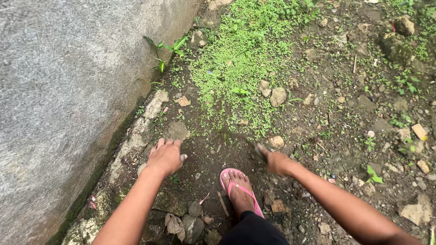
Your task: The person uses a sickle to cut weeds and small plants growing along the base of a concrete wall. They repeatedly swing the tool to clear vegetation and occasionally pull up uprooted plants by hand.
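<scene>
Your right hand (276, 162) was clamped on a blurred tool (240, 138), perhaps a blade, its long axis running far-left from your fingers. Your left hand (165, 156) hovered empty by the wall (68, 90), fingers loosely curled.

Thin dark tool (238, 138) in the right hand (276, 162) motion-blurred at frame centre, its kind unreadable, both forearms cut off by the bottom edge, heel of the pink sandal (240, 190) hidden under dark clothing.
</scene>
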